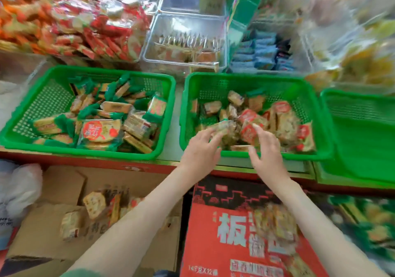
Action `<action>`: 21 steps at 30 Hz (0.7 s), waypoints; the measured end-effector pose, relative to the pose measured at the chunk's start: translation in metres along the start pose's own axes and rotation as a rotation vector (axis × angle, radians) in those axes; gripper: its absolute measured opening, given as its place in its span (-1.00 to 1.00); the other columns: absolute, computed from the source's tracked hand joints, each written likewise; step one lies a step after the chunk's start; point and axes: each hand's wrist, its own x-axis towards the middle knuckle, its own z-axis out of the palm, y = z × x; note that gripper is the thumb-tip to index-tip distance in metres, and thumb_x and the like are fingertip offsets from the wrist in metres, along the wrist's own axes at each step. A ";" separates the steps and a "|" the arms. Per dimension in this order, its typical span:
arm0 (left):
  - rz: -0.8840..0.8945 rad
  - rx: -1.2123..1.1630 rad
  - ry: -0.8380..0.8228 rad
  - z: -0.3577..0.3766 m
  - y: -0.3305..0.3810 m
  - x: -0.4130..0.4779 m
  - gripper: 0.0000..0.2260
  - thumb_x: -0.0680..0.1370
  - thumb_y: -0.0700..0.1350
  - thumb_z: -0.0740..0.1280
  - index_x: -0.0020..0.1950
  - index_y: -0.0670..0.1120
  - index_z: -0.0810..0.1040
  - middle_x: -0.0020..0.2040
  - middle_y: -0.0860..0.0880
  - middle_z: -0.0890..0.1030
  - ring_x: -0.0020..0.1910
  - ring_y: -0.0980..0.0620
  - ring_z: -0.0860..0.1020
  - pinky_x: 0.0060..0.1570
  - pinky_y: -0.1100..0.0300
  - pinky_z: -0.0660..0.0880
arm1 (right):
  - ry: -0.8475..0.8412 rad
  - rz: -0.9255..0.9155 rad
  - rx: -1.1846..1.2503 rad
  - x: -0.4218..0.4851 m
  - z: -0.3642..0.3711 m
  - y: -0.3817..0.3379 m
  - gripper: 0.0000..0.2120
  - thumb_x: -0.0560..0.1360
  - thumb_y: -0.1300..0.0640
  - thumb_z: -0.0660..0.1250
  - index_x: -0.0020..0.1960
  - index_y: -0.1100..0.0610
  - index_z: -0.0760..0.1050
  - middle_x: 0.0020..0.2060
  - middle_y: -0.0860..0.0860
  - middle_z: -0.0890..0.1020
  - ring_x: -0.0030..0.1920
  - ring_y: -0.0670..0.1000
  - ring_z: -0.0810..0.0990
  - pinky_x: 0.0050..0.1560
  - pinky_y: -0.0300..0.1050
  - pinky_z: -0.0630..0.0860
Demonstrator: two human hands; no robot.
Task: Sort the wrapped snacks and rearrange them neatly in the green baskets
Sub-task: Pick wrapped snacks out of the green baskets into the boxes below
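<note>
Left basket: green perforated plastic basket (85, 152) on the table (177, 105). It holds mostly green-wrapped biscuit packets (116, 106), jumbled at all angles, none lined up.
Odd one out: a large red-labelled cracker pack (100, 131) lies on top near that basket's front. It probably belongs elsewhere.
Your left hand: your left hand (201, 148) reaches over the front rim of the middle green plastic basket (245, 78). The fingers (213, 132) curl onto a pale clear-wrapped snack packet (225, 127). It reads as a grasp, though blur softens it.
Your right hand: your right hand (268, 159) is just beside the left. Its fingers (257, 128) are spread and released, with one tip touching a red-labelled snack packet (249, 132). It holds nothing.
Middle contents: red-labelled and plain tan packets mixed in a loose heap, thicker toward the right.
Right basket: in the third green plastic basket (363, 148) only bare floor shows. It is blurred and partly cut off.
Below the table: an open brown cardboard box (64, 182) with loose packets at left, and a red printed carton (213, 244) at centre.
Progress: early to middle, I'd say. You have a rough split by wrapper colour, green on the left and red in the middle. Still to do: pull out the strays, straighten both heaps into rows, and possibly use the third basket.
</note>
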 end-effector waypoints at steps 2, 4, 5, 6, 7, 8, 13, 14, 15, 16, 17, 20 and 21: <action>-0.060 0.058 -0.074 0.020 0.000 0.033 -0.59 0.42 -0.23 0.41 0.27 -0.19 0.55 0.16 -0.36 0.54 0.09 -0.34 0.54 0.07 -0.14 0.51 | -0.126 0.094 -0.035 0.018 -0.014 0.034 -0.46 0.60 0.21 0.20 0.54 0.12 0.13 0.31 0.13 0.35 0.31 0.11 0.27 0.29 -0.13 0.20; -0.166 0.148 -0.215 0.034 -0.003 0.058 -0.52 0.49 -0.20 0.33 0.42 -0.07 0.44 0.32 -0.37 0.42 0.28 -0.35 0.41 0.27 -0.14 0.37 | -0.231 0.072 -0.121 0.036 -0.020 0.060 -0.46 0.60 0.26 0.16 0.54 0.08 0.13 0.35 0.16 0.33 0.33 0.13 0.27 0.32 -0.08 0.22; -0.202 0.240 -0.311 0.042 -0.006 0.067 -0.49 0.54 -0.16 0.27 0.49 0.01 0.32 0.41 -0.34 0.32 0.38 -0.31 0.31 0.37 -0.12 0.26 | -0.283 0.036 -0.166 0.043 -0.022 0.068 -0.44 0.59 0.31 0.13 0.54 0.04 0.13 0.39 0.17 0.30 0.37 0.15 0.25 0.37 -0.04 0.20; -0.230 0.314 -0.415 0.048 -0.008 0.073 -0.45 0.57 -0.13 0.24 0.55 0.08 0.18 0.47 -0.30 0.24 0.45 -0.26 0.22 0.43 -0.11 0.16 | -0.349 -0.004 -0.197 0.050 -0.023 0.075 -0.39 0.57 0.37 0.11 0.54 0.00 0.12 0.45 0.16 0.25 0.42 0.15 0.19 0.42 -0.01 0.16; -0.254 0.347 -0.512 0.050 -0.009 0.078 -0.41 0.59 -0.12 0.22 0.57 0.13 0.06 0.50 -0.26 0.20 0.48 -0.23 0.17 0.45 -0.11 0.09 | -0.427 -0.043 -0.221 0.057 -0.025 0.079 -0.33 0.54 0.41 0.09 0.55 -0.06 0.10 0.50 0.13 0.17 0.47 0.14 0.12 0.46 0.00 0.11; -0.261 0.361 -0.567 0.052 -0.008 0.081 -0.37 0.59 -0.12 0.21 0.58 0.16 -0.02 0.49 -0.24 0.21 0.46 -0.21 0.20 0.44 -0.11 0.10 | -0.511 -0.087 -0.258 0.063 -0.026 0.082 -0.28 0.53 0.44 0.08 0.55 -0.10 0.07 0.53 0.08 0.11 0.50 0.13 0.06 0.47 0.01 0.07; -0.198 0.493 -0.498 0.041 0.000 0.085 -0.37 0.57 -0.07 0.25 0.57 0.12 0.03 0.21 -0.18 0.45 0.11 -0.13 0.47 0.09 0.07 0.39 | -0.625 -0.246 -0.534 0.088 -0.019 0.085 -0.20 0.54 0.28 0.19 0.54 -0.22 -0.17 0.55 0.03 0.03 0.50 0.15 0.07 0.43 0.12 0.15; -0.212 0.498 -0.457 0.039 0.003 0.083 -0.38 0.57 -0.06 0.26 0.57 0.10 0.06 0.18 -0.17 0.46 0.08 -0.12 0.47 0.07 0.08 0.38 | -0.587 -0.261 -0.572 0.090 -0.015 0.086 -0.20 0.55 0.22 0.23 0.54 -0.22 -0.19 0.54 0.05 0.07 0.49 0.15 0.10 0.40 0.11 0.20; -0.232 0.486 -0.407 0.037 0.005 0.081 -0.38 0.55 -0.06 0.27 0.57 0.07 0.08 0.16 -0.17 0.46 0.03 -0.10 0.46 0.03 0.10 0.37 | -0.551 -0.274 -0.597 0.091 -0.010 0.086 -0.19 0.54 0.17 0.27 0.54 -0.20 -0.20 0.53 0.07 0.11 0.48 0.15 0.13 0.37 0.10 0.23; -0.248 0.467 -0.346 0.036 0.007 0.078 -0.37 0.54 -0.07 0.28 0.56 0.05 0.12 0.13 -0.17 0.47 -0.06 -0.09 0.44 -0.03 0.10 0.36 | -0.518 -0.277 -0.607 0.091 -0.006 0.086 -0.18 0.53 0.13 0.30 0.55 -0.17 -0.18 0.51 0.08 0.14 0.47 0.15 0.15 0.34 0.08 0.26; -0.257 0.433 -0.279 0.035 0.009 0.075 -0.37 0.51 -0.08 0.32 0.55 0.02 0.17 0.07 -0.19 0.47 -0.15 -0.08 0.39 -0.11 0.10 0.35 | -0.488 -0.275 -0.606 0.091 -0.003 0.086 -0.18 0.51 0.12 0.32 0.55 -0.12 -0.15 0.50 0.08 0.17 0.46 0.14 0.17 0.33 0.07 0.28; -0.220 0.307 -0.094 0.027 0.011 0.066 -0.36 0.39 -0.16 0.47 0.46 -0.10 0.38 -0.10 -0.22 0.47 -0.32 -0.04 0.30 -0.32 0.14 0.29 | -0.418 -0.253 -0.583 0.094 -0.003 0.086 -0.22 0.49 0.10 0.32 0.55 0.01 -0.07 0.46 0.09 0.26 0.43 0.13 0.23 0.33 0.07 0.31; -0.219 0.284 -0.066 0.023 0.012 0.062 -0.37 0.39 -0.15 0.48 0.44 -0.11 0.40 -0.11 -0.22 0.46 -0.33 -0.06 0.32 -0.35 0.14 0.29 | -0.389 -0.232 -0.562 0.093 -0.005 0.085 -0.23 0.49 0.08 0.31 0.55 0.06 -0.06 0.45 0.10 0.28 0.41 0.14 0.26 0.34 0.07 0.31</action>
